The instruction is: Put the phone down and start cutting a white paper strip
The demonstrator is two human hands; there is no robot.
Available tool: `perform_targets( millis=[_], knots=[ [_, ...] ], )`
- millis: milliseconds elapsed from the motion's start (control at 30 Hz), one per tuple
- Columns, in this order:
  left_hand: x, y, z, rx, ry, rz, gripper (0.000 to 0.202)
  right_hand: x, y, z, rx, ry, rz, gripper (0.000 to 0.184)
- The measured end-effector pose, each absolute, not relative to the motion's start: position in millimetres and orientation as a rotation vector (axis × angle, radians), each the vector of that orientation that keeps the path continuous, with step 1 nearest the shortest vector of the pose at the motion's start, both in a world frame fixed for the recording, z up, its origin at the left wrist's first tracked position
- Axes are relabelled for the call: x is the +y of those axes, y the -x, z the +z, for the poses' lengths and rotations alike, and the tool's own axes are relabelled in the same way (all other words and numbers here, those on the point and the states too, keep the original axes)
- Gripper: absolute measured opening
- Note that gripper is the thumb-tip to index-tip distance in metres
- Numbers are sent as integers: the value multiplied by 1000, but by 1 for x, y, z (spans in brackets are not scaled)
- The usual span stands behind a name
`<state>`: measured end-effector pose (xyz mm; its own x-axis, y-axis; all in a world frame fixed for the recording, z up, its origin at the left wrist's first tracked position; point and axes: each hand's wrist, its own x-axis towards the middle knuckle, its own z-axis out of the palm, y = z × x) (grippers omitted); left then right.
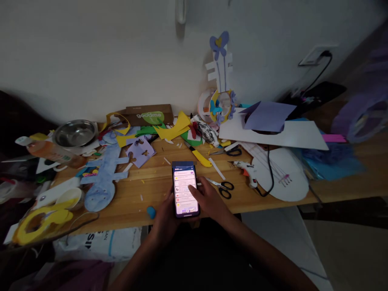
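**Phone in both hands, table strewn with cut paper**

Phone (185,190) held at the table's (127,202) front edge, roughly mid-length; screen lit. Left hand (166,216): fingers closed round its left side. Right hand (210,200): fingers gripping its right edge, thumb over the screen.

Progress (judged): a list is up; how much is read or left cannot be told. Paper work looks partly done: butterfly-topped piece (218,44) assembled, upright near the back edge; purple sheet (141,155) left of centre has shapes cut out. Scissors (220,186) and glue gun (252,173), right of the phone, lie unheld.

Writing: "goodme" on the box (133,116), back edge. Phone text too small to read.
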<state>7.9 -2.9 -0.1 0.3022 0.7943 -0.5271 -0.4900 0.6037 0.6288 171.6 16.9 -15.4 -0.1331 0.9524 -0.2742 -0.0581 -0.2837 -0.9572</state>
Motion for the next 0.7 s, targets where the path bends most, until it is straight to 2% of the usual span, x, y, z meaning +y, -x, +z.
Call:
perform_targets(
  millis=[100, 233, 600, 700],
  knots=[
    [-3, -7, 0, 929, -377, 880, 73, 18, -174, -12, -1195, 1360, 1412, 25],
    [-3, -6, 2, 911, -367, 869, 69, 20, -177, -7, -1285, 1381, 1273, 34],
    [-1, -6, 2, 869, -353, 882, 71, 21, -175, -3, -1271, 1402, 1289, 30],
    [-1, -4, 0, 869, -356, 890, 69, 24, -177, -6, -1215, 1319, 1431, 25]
  ],
)
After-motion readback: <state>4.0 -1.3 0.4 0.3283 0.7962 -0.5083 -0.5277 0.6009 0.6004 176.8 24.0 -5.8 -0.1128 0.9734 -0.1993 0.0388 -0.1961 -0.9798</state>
